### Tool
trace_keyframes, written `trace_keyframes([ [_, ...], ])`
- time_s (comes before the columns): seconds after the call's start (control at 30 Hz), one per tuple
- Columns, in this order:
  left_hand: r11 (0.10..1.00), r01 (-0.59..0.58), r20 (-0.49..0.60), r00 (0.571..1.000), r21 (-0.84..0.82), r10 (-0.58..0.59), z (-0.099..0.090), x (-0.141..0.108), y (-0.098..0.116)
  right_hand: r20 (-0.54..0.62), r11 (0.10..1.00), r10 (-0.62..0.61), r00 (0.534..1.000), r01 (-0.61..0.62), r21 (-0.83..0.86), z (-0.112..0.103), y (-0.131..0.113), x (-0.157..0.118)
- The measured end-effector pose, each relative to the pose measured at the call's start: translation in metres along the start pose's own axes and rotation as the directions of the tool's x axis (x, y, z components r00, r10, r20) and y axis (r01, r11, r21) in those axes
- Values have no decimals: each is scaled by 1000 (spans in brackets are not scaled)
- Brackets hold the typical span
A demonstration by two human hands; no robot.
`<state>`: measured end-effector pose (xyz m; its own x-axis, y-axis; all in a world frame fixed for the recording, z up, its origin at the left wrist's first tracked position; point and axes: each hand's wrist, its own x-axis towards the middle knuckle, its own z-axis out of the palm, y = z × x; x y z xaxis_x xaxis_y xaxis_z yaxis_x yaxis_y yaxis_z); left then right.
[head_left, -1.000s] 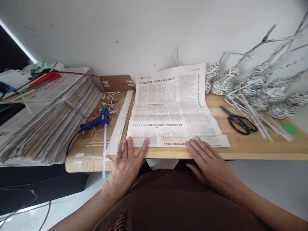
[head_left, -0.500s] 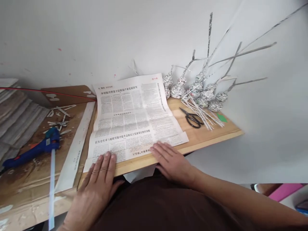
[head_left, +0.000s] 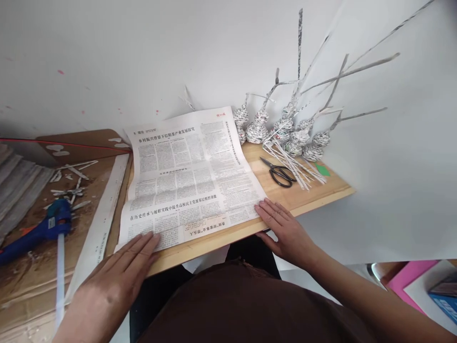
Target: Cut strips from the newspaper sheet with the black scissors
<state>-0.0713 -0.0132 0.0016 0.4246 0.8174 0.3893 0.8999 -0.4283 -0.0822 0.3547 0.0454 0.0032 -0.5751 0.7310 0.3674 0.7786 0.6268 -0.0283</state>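
A newspaper sheet [head_left: 178,176] lies spread on the wooden board [head_left: 307,202], its far edge rising against the wall. My left hand [head_left: 117,271] rests on the sheet's near left corner, fingers stretched out flat. At the near right corner, my right hand [head_left: 280,228] has its fingers laid out over the paper's edge, with the thumb below the board's front edge. Neither hand grips anything. To the right of the sheet are black-handled scissors [head_left: 280,174] and a bundle of thin paper strips [head_left: 294,166].
Several gourd-shaped woven paper pieces [head_left: 257,131] with long paper stems stand along the wall at the right. On the left, a blue glue gun [head_left: 53,224] with a long glue stick lies on cardboard, near a pale strip [head_left: 102,224] and stacked paper [head_left: 21,186].
My right hand has slid right along the near edge to the sheet's corner. My left hand has shifted left, its fingers turned more sideways. The right corner flap now lies under my right hand.
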Motion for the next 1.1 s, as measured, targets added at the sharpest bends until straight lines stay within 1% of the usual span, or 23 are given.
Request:
trace_keyframes([
  [0.1,997,-45,101,994,62,39,-1,-4,-15,-3,1000,26,1000,-26,-11,0,-2,-4],
  [0.17,998,-24,141,990,58,16,-4,-2,-20,-15,999,46,999,-47,-14,0,-4,-7],
  [0.2,999,-4,137,991,48,-2,-6,1,-20,-25,999,47,999,-47,-8,0,-5,-8],
  [0.27,997,72,77,994,42,-75,-11,7,-16,-42,999,33,999,-32,21,0,-8,-10],
  [0.33,984,162,12,987,71,-163,-15,14,-11,-56,998,6,998,-2,63,0,-10,-11],
  [0.37,977,191,-3,982,91,-191,-15,17,-9,-69,997,-4,998,10,83,0,-10,-11],
  [0.43,964,231,-32,973,131,-228,-13,20,-10,-106,994,-2,994,14,112,2,-10,-9],
  [0.5,955,244,-34,970,169,-241,-9,20,-14,-146,991,-8,989,27,130,6,-8,-5],
  [0.63,952,215,73,969,216,-236,-2,13,-28,-199,987,-65,978,92,132,10,-5,0],
  [0.7,949,235,117,958,208,-263,1,8,-33,-208,982,-85,974,117,148,8,-6,0],
  [0.77,946,257,155,945,196,-289,3,3,-35,-185,967,-96,978,135,214,1,-7,2],
  [0.8,945,263,174,939,195,-298,4,1,-35,-171,953,-76,982,122,279,-5,-7,5],
  [0.83,944,264,196,933,198,-302,5,-1,-36,-154,929,-26,988,80,361,-11,-5,11],
  [0.87,945,258,217,929,200,-299,5,-2,-36,-136,887,48,990,20,462,-17,-3,20],
  [0.9,945,255,233,925,203,-300,6,-3,-36,-102,819,198,975,-107,564,-22,1,34],
  [0.93,944,256,242,922,206,-303,6,-3,-36,-42,724,337,941,-230,650,-27,6,51],
  [0.97,943,259,250,918,209,-308,7,-3,-36,37,580,476,878,-345,738,-29,14,71],
  [1.0,940,268,254,914,212,-318,7,-2,-35,130,399,576,807,-417,817,-29,22,94],
  [1.03,937,274,257,910,215,-325,6,0,-34,159,332,608,778,-431,839,-27,31,119],
  [1.1,934,280,258,907,223,-333,5,3,-30,178,259,663,727,-446,856,-16,49,166],
])
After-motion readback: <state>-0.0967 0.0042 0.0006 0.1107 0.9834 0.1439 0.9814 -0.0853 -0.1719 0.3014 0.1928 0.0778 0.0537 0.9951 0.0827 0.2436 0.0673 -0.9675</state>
